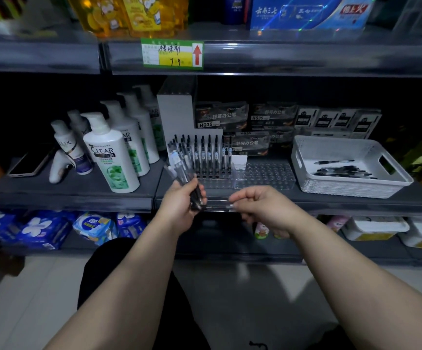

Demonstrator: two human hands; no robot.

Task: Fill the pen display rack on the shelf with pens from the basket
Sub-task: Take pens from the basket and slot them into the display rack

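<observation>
**One bundle held, many holes bare**

The pen display rack [264, 174] on the shelf [356, 200] has standing pens [204, 152] in its 9 o'clock half. Its 3 o'clock half shows bare holes. The left hand [182, 200] grips a fanned bundle of pens [183, 168] at the rack's 7 o'clock. The right hand [260, 205] has curled fingers, and I cannot tell whether they pinch anything. The basket [391, 183] sits at the rack's 3 o'clock. The loose fan could slip, or knock over the standing pens.

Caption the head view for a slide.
Left hand grips pens before the partly filled rack; basket sits to its right.
</observation>
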